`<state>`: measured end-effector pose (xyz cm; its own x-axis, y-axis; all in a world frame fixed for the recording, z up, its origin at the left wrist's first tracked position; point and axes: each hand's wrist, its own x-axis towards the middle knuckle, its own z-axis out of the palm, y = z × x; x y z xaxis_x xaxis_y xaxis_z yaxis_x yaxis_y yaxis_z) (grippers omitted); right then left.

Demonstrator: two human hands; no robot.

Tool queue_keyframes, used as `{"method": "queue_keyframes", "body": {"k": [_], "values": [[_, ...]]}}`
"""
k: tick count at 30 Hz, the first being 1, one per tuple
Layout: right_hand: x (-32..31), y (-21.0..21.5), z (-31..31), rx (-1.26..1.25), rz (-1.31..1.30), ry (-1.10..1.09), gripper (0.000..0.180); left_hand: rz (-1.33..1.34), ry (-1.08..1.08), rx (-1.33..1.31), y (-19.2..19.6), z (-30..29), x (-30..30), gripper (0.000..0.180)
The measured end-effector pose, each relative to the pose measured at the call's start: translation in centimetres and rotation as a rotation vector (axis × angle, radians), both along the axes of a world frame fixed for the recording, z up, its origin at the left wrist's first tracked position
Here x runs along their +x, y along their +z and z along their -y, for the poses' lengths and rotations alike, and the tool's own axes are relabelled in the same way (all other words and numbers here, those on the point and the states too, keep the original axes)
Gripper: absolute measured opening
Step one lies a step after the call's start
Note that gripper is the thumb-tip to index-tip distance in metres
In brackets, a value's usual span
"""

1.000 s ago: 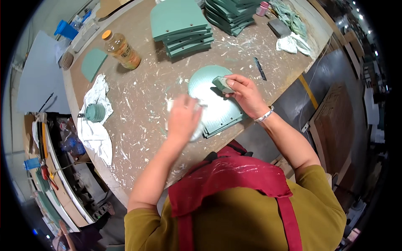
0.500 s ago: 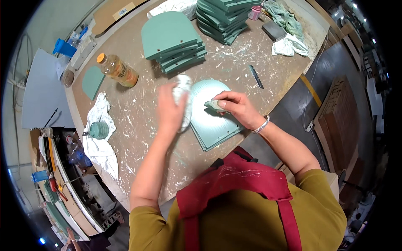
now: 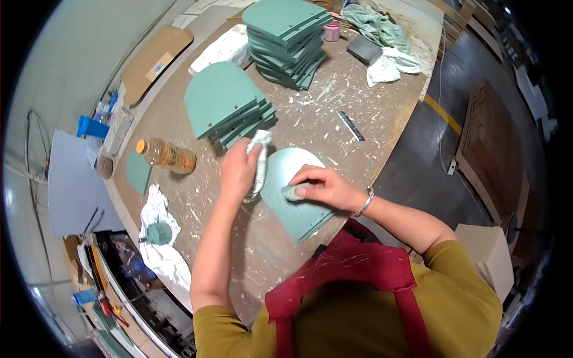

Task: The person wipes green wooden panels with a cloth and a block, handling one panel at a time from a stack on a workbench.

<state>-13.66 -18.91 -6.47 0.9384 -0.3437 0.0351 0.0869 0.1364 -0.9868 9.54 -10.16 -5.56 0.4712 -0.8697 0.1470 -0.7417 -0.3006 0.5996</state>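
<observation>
Panel [image 3: 292, 212] in pale green lies flat on the brown table [image 3: 250, 262], its rounded end turned away from the person and its straight edge toward them, close by the table's edge. A bright sheen washes over the rounded end, while fine parallel lines cross the middle of the face. Small dark holes sit near the straight edge, and another green edge shows beneath at the lower right, so it isn't lying alone.

From where I stand, the panel is between the two hands, more under the right one. The right hand [image 3: 325, 188] reaches over it from the right, thumb and fingers closed on a small grey-green block [image 3: 292, 193] held low at the middle of the face; I can't tell how firmly it presses. The left hand [image 3: 237, 170] is just off the left side, gripping a bunched white cloth [image 3: 258, 170] that stands up beside the panel's edge; whether the cloth touches it, I can't tell. Beyond the left hand rises a stack [image 3: 221, 98] of similar green pieces.
</observation>
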Motion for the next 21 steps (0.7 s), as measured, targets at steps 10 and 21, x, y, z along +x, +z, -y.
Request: {"method": "queue_keyframes", "body": {"k": [10,21], "values": [[-0.2,0.0,-3.0,-0.403,0.076,0.057,0.026,0.277,-0.654,-0.019,1.5,6.3,-5.0,0.027],[-1.8,0.8,1.3,0.391,-0.038,-0.333,0.022,-0.113,0.068,0.008,7.1,1.4,-2.4,0.033]]}}
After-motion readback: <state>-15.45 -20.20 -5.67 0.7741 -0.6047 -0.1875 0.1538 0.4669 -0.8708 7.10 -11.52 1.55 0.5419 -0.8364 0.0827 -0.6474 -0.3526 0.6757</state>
